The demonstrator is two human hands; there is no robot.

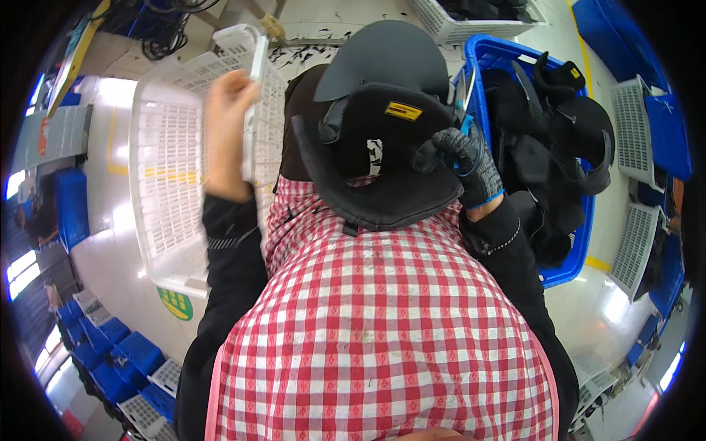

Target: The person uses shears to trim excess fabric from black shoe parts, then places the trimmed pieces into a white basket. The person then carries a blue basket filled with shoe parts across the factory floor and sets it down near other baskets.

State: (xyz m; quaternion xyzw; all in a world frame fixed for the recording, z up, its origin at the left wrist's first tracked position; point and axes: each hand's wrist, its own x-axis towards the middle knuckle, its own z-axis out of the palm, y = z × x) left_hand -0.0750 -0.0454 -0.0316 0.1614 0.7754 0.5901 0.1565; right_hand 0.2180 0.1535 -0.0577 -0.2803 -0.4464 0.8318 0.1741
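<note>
A black padded helmet [390, 151] with a smooth peak lies across my lap, its inside facing up. There is a yellow label in its lining, and a padded band curves round its near side. My right hand [476, 163], in a grey and black knit glove with blue trim, is closed at the helmet's right edge, its fingertips on a small dark rounded part. Something thin and blue shows by that hand, too small to make out. My bare left hand [232, 110] is raised at the rim of a white plastic basket [170, 213], away from the helmet; motion blurs its fingers.
Close on my right stands a blue crate [570, 273] full of black helmets and padded parts [540, 154]. Another white basket [482, 29] with black pieces is ahead. Dark scraps [309, 53] litter the floor. Several blue and white crates [136, 356] stand farther off on both sides.
</note>
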